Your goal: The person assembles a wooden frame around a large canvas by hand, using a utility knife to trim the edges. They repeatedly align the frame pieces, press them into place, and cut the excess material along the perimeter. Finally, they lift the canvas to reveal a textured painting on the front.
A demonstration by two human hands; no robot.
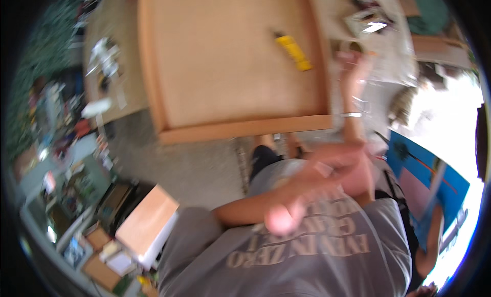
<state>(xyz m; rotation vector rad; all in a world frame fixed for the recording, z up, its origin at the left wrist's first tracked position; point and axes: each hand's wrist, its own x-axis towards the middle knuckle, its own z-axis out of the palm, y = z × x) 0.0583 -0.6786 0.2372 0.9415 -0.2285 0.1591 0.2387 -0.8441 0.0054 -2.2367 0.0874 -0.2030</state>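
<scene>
My left forearm crosses in front of my grey shirt, and my left hand is at my right forearm. Its fingers are smeared by motion; whether they grip the forearm I cannot tell. With a pale band at its wrist, my right hand reaches to the right side of a shallow brown tray-like frame. This hand is blurred too, close to a small round thing that may be a roll. Inside the frame, toward its right side, lies a yellow utility knife, apart from both hands.
A worktable extends under the frame, with a pale boxy object at far right. Tools clutter its left part. Lower left stands a wooden-topped box among clutter. At right are a blue picture panel and another person's arm.
</scene>
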